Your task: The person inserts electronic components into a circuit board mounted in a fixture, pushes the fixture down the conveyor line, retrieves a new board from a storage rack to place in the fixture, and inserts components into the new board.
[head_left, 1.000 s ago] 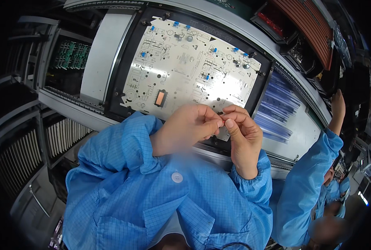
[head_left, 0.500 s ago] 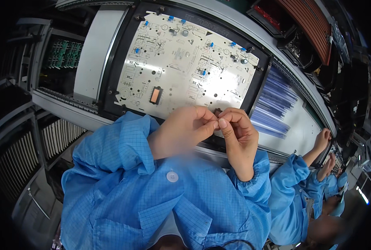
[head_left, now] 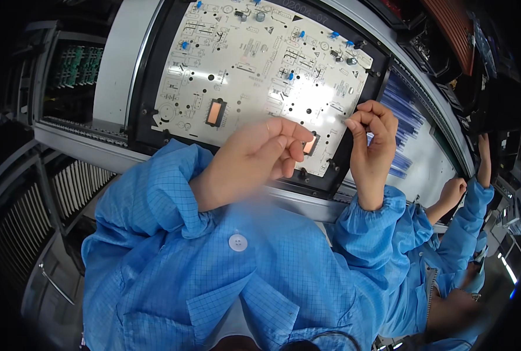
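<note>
Hovering over one board (head_left: pixel 240 88) are two hands (head_left: pixel 263 147) (head_left: pixel 374 137).

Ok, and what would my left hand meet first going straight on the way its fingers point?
Your left hand would probably meet the orange-topped black component on the right of the pale board; height is unclear, so it might pass above.

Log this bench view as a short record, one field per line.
Board: white circuit board in a black frame
Left hand: above the board's near side, fingers curled; whether it holds anything is hidden
Right hand: near the board's right edge, thumb and forefinger pinched; anything held is too small to tell
Black parts with orange tops: left one; right one, partly behind the left hand
Right of frame: blue strips
Nearby: co-worker's hand
</note>
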Motion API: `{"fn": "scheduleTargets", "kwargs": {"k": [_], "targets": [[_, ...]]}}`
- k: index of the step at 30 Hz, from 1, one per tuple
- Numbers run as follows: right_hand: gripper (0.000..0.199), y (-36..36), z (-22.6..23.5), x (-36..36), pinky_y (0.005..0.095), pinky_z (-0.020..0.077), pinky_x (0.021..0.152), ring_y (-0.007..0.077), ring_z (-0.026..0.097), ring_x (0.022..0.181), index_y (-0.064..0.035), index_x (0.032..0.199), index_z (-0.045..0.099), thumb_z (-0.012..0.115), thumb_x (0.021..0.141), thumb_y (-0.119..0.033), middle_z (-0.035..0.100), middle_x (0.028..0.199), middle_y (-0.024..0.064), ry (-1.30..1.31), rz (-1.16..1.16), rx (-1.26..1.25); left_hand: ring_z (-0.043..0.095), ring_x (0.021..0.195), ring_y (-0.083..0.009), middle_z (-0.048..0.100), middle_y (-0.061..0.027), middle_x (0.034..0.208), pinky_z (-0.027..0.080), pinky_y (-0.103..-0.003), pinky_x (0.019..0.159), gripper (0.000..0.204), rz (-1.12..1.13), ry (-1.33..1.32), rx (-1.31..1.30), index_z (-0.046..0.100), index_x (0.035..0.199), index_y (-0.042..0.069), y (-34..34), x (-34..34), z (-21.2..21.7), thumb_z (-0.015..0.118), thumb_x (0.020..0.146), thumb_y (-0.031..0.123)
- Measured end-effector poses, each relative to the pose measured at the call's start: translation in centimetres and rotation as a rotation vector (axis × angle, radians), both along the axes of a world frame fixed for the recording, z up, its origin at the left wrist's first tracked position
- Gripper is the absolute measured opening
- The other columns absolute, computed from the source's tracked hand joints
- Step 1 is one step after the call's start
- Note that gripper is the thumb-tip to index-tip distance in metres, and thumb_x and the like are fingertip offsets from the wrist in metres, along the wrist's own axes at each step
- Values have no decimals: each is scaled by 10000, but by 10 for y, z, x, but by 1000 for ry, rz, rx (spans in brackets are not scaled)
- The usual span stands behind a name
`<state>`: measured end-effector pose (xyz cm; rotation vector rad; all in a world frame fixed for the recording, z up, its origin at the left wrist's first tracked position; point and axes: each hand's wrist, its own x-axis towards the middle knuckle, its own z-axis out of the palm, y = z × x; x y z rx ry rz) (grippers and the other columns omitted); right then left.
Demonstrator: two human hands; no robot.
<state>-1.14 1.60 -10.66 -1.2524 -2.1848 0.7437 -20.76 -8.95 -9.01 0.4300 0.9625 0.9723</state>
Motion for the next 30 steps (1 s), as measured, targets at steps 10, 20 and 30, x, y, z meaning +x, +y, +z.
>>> {"fn": "scheduleTargets", "kwargs": {"k": [10, 20, 30], "targets": [[73, -1, -2, -6, 327, 398, 838, 253, 479, 945, -7, 815, 635, 684, 765, 16, 583, 989, 71, -67, 7, 98, 520, 711, -77, 569, -49, 893, 418, -193, 611, 287, 5, -10, 7, 539, 1190, -33, -1, -6, -2, 345, 1000, 61], [87, -10, -1, -5, 316, 430, 773, 236, 534, 867, -13, 801, 650, 696, 749, 39, 597, 957, 91, 10, -24, 164, 624, 994, -232, 614, -174, 1140, 498, -325, 849, 338, 190, -248, -50, 491, 1248, -52, 0, -15, 1, 349, 1008, 139], [274, -49, 43, -75, 329, 428, 776, 255, 522, 880, -67, 869, 653, 685, 641, 82, 581, 932, 70, -8, 367, 57, 583, 1046, -176, 588, -129, 1123, 480, -302, 905, 487, 270, -697, 37, 473, 1232, -54, -11, -21, -7, 277, 1042, 349]]}}
